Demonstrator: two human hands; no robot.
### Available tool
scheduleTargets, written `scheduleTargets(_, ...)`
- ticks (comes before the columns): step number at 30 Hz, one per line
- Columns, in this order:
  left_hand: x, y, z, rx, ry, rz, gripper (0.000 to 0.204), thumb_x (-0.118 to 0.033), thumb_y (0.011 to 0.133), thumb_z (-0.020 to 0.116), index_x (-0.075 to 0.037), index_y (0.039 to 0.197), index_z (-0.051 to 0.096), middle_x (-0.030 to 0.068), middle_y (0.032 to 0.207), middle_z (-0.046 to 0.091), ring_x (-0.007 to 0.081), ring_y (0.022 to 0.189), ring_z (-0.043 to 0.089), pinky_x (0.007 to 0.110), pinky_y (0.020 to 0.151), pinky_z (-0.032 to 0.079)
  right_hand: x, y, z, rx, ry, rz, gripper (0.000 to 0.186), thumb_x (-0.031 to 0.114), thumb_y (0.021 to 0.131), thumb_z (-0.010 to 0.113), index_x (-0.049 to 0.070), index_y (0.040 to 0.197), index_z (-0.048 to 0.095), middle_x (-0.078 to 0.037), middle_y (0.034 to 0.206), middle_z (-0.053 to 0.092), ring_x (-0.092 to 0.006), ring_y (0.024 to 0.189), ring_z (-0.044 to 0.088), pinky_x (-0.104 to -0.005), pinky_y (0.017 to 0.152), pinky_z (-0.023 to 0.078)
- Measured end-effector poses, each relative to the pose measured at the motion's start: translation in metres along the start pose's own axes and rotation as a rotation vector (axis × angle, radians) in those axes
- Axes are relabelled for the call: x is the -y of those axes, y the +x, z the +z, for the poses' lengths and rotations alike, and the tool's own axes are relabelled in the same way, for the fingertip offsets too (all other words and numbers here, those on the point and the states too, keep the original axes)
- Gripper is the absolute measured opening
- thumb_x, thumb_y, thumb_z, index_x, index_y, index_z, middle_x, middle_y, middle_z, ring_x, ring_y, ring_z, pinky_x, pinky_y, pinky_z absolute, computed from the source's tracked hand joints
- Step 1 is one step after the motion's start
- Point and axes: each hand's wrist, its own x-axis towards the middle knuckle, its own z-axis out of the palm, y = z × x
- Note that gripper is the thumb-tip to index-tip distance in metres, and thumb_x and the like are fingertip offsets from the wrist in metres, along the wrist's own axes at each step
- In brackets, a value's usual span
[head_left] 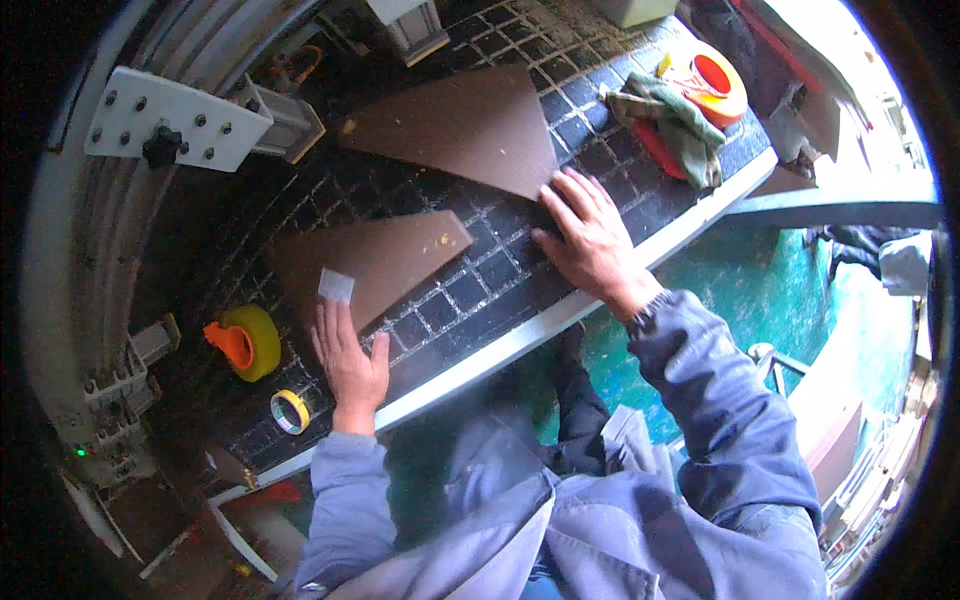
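Two brown, roughly triangular boards lie on a black gridded work surface (467,290). My left hand (350,366) rests at the near edge of the closer board (390,258), fingers stretched out. Its fingertips meet a small white label (337,286) on that board. Farther off lies the second board (465,125); its near right corner is by the fingertips of my right hand (592,240). That hand lies palm down with its fingers extended and partly spread. Whether its fingertips press on the board's corner or just beside it, I cannot tell.
Left of my left hand are a yellow-green tape roll with an orange dispenser (250,343) and a small yellow tape roll (290,411). At the far right sit an orange tape roll (722,85) and crumpled work gloves (672,125). A white bolted bracket (175,120) overhangs the far left side.
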Motion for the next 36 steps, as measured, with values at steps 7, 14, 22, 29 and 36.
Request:
scheduleTargets(7,0.014,-0.035,-0.019,-0.104,0.02,-0.036,0.051,-0.031,0.1,0.07,0.0,0.138,0.058,0.0224,0.145,0.058,0.0443,0.141,0.05,0.059,0.122,0.033,0.031,-0.118,-0.052,-0.143,0.131,0.254,0.039,0.012,0.078,0.087,0.007,0.112,0.067,-0.019,0.125,0.064,-0.0403,0.114,0.065,-0.0513,0.097,0.054)
scheduleTargets(14,-0.079,-0.019,-0.036,-0.192,-0.436,-0.208,0.049,-0.022,0.097,0.076,0.002,0.137,0.059,0.0218,0.132,0.065,0.0367,0.126,0.061,0.048,0.108,0.047,0.039,-0.122,-0.041,-0.245,0.993,1.244,0.049,0.019,0.09,0.085,-0.006,0.126,0.061,-0.015,0.109,0.074,-0.0178,0.09,0.073,-0.0334,0.082,0.06)
scheduleTargets(22,-0.152,-0.006,-0.042,0.006,-1.179,-0.497,0.051,-0.023,0.108,0.068,0.004,0.146,0.048,0.015,0.134,0.064,0.019,0.115,0.065,0.032,0.091,0.055,0.038,-0.134,-0.062,0.026,1.854,1.008,0.019,0.006,0.094,0.074,-0.002,0.111,0.072,-0.007,0.098,0.075,-0.0135,0.087,0.072,-0.0292,0.085,0.058)
scheduleTargets(29,-0.18,0.01,-0.125,0.081,-1.979,-0.418,0.064,-0.026,0.098,0.08,-0.007,0.15,0.049,0.0116,0.143,0.061,0.0279,0.129,0.056,0.049,0.112,0.043,0.048,-0.167,-0.127,0.343,1.9,0.704,0.044,0.01,0.094,0.078,-0.005,0.133,0.067,-0.009,0.121,0.075,-0.017,0.108,0.07,-0.0359,0.098,0.056)
scheduleTargets(36,-0.195,-0.022,-0.174,0.009,-2.05,-0.338,0.056,0.01,0.093,0.071,-0.01,0.144,0.059,0.0095,0.139,0.066,0.0236,0.131,0.059,0.041,0.118,0.044,0.044,-0.165,-0.131,0.367,1.546,0.523,0.022,-0.001,0.089,0.077,0.0,0.112,0.077,-0.004,0.104,0.077,-0.0128,0.097,0.07,-0.0317,0.09,0.057)
